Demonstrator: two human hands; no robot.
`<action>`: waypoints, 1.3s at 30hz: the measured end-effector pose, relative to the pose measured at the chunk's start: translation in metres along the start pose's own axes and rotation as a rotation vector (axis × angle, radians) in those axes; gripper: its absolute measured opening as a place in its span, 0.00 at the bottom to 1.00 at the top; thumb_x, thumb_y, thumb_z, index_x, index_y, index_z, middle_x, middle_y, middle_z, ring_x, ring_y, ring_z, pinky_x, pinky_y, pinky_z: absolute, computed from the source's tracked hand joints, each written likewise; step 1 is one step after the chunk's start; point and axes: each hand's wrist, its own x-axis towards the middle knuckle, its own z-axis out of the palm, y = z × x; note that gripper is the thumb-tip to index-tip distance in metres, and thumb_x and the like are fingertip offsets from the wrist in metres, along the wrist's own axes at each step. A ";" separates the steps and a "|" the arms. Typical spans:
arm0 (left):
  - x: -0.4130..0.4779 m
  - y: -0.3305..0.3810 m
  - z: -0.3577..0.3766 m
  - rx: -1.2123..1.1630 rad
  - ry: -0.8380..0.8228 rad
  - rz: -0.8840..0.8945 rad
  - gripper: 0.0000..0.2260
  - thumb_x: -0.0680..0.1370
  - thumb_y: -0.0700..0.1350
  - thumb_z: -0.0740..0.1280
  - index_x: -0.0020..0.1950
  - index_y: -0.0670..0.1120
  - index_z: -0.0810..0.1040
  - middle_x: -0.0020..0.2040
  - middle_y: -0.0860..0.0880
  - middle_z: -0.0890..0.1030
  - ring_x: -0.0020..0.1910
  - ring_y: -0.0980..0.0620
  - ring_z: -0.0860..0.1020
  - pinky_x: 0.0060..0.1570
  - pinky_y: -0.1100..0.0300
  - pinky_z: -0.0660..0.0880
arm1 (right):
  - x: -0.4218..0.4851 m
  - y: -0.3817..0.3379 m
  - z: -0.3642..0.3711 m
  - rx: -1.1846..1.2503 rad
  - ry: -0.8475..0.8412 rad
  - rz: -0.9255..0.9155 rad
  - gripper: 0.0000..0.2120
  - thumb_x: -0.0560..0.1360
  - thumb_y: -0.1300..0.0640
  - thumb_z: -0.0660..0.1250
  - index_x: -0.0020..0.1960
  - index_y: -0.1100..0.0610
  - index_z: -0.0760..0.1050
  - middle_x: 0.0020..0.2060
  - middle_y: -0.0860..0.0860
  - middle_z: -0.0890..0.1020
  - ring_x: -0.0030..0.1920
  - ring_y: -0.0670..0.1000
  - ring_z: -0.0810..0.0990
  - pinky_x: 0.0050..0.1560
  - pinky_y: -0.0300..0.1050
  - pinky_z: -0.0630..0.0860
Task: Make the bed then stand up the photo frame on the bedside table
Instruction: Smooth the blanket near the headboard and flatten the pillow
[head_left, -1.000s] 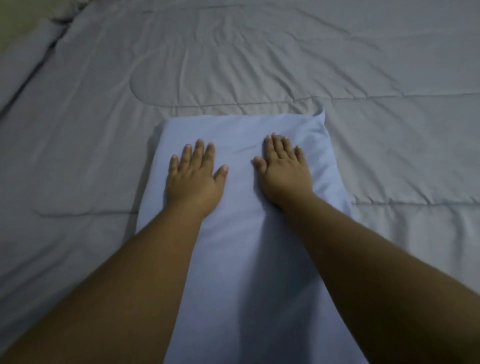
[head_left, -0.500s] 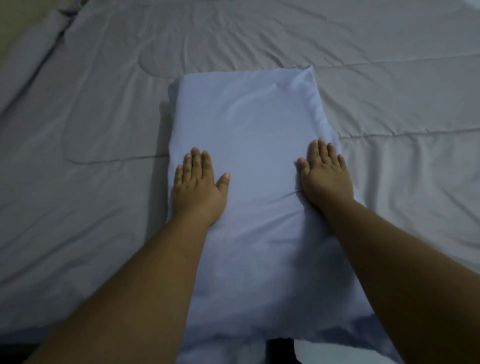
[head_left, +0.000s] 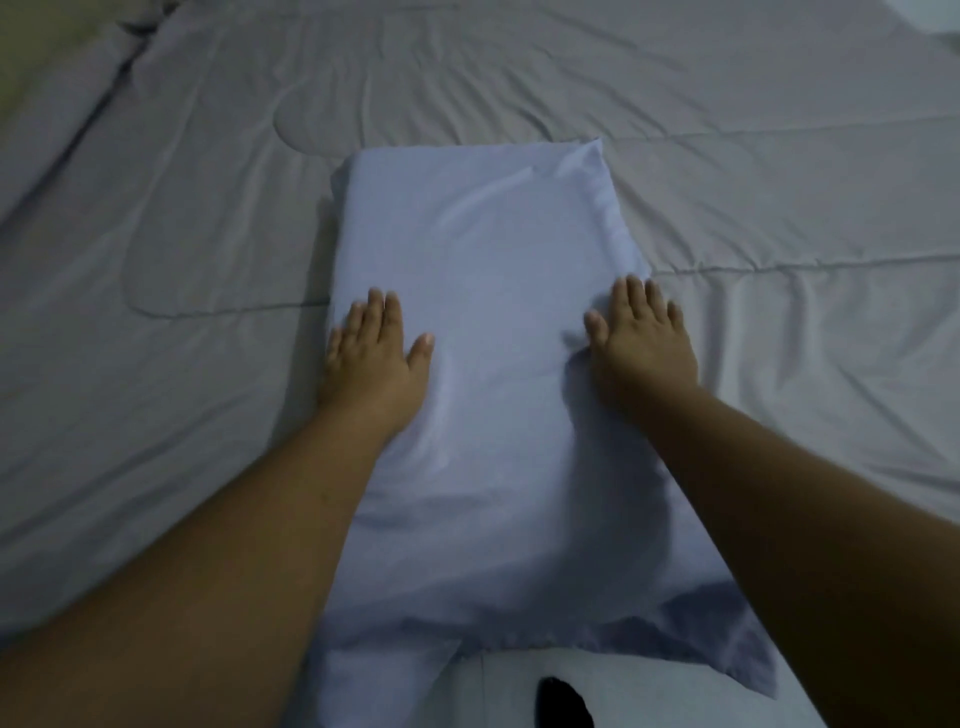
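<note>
Two bare hands, left hand (head_left: 371, 358) and right hand (head_left: 641, 343), pressed flat, fingers spread, gripping nothing, on pale blue rectangular pillow (head_left: 488, 322) atop wrinkled grey quilted bedspread (head_left: 171, 208); dim, possibly blurred.

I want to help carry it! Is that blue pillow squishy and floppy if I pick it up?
Probably squishy: the pillow dents and creases under the left hand and right hand. Likely floppy too, since its loose case hangs slack at the near end. It looks soft and plump, so it is probably light.
</note>
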 end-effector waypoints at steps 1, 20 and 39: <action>0.013 0.006 -0.009 -0.008 0.036 0.015 0.29 0.82 0.57 0.46 0.78 0.44 0.42 0.79 0.47 0.42 0.78 0.49 0.42 0.76 0.53 0.41 | 0.012 -0.012 -0.008 0.024 0.056 -0.041 0.29 0.82 0.45 0.44 0.77 0.58 0.45 0.78 0.54 0.48 0.78 0.52 0.44 0.76 0.50 0.41; 0.088 0.023 0.018 0.081 0.037 -0.088 0.27 0.82 0.57 0.45 0.79 0.48 0.44 0.80 0.49 0.43 0.78 0.48 0.44 0.76 0.51 0.42 | 0.102 -0.022 0.028 0.034 0.015 -0.154 0.29 0.81 0.46 0.47 0.77 0.57 0.49 0.78 0.53 0.51 0.77 0.54 0.47 0.76 0.53 0.43; 0.125 -0.071 -0.058 -0.269 0.116 -0.471 0.27 0.82 0.56 0.47 0.60 0.37 0.75 0.61 0.34 0.77 0.61 0.36 0.75 0.59 0.48 0.71 | 0.118 -0.102 -0.010 0.429 0.075 0.355 0.17 0.80 0.47 0.50 0.55 0.60 0.66 0.55 0.65 0.77 0.57 0.67 0.75 0.58 0.58 0.68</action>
